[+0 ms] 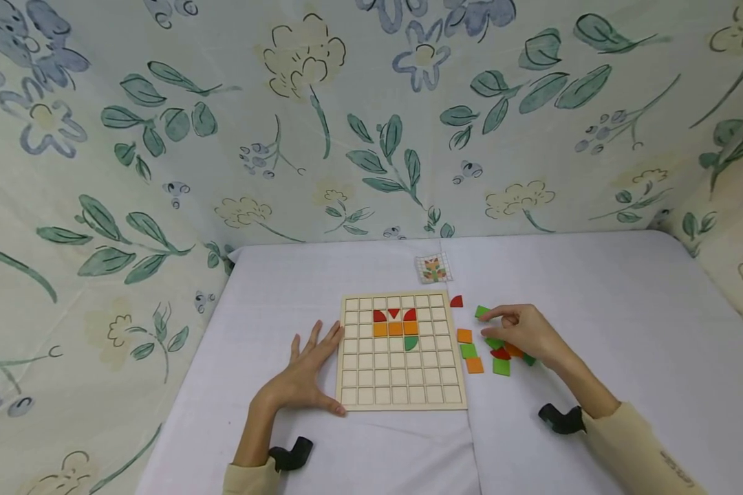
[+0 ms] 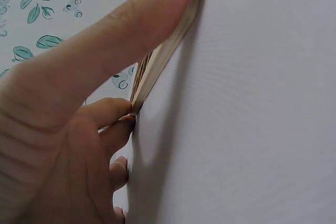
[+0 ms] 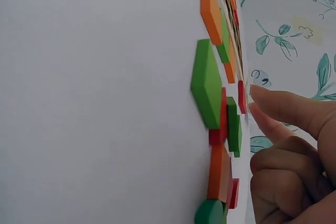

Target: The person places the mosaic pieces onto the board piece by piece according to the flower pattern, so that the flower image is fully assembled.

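Observation:
A square wooden grid board (image 1: pixel 402 408) lies on the white cloth. Set in its cells are red pieces (image 1: pixel 410 314), a row of orange squares (image 1: pixel 395 328) and a green quarter-circle (image 1: pixel 411 342). My left hand (image 1: pixel 303 379) rests spread along the board's left side, thumb by the near corner and fingertips at the edge. To the right of the board, my right hand (image 1: pixel 523 335) hovers over loose pieces. Its index fingertip is at a green piece (image 1: pixel 481 312); whether it touches cannot be told. Thumb and index stand slightly apart, with no piece visible between them.
A small pattern card (image 1: pixel 434 269) lies beyond the board. Loose orange (image 1: pixel 464 335) and green squares (image 1: pixel 501 367), plus a red quarter-circle (image 1: pixel 456 301), lie at the board's right. Several pieces are heaped under my right hand. Floral cloth (image 1: pixel 371 124) hangs behind the table.

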`<state>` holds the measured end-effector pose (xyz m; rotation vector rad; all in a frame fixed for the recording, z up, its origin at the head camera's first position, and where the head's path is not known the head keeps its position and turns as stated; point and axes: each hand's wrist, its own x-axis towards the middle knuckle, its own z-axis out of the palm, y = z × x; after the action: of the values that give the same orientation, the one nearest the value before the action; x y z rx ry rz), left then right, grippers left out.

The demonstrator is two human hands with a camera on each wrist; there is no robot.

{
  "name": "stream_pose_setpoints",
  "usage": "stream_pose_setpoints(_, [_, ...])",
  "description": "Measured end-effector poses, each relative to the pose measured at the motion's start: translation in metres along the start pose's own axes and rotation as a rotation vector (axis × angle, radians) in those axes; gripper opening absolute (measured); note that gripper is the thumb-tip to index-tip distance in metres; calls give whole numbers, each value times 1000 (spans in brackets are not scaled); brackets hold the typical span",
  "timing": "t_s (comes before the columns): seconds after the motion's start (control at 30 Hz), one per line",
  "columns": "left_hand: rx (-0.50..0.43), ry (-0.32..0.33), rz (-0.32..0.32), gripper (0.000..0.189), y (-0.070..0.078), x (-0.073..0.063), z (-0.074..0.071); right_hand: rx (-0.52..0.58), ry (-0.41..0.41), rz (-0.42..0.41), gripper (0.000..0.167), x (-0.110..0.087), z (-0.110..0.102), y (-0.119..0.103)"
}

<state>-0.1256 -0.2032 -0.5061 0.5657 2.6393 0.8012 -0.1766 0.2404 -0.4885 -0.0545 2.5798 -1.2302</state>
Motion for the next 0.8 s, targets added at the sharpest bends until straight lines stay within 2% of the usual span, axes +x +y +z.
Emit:
stream_pose_setpoints(0.27, [3,1,4,148,-1,1,1,-35,-26,-3,30,2,17,-4])
stream_pose_setpoints(0.5, [0,2,4,148,0,1,1,-39,-23,-13,29,5,23,-6])
stream_pose_setpoints(0.8, [-1,7,3,148,1,0,0,-20,37,7,30,8,23,-7])
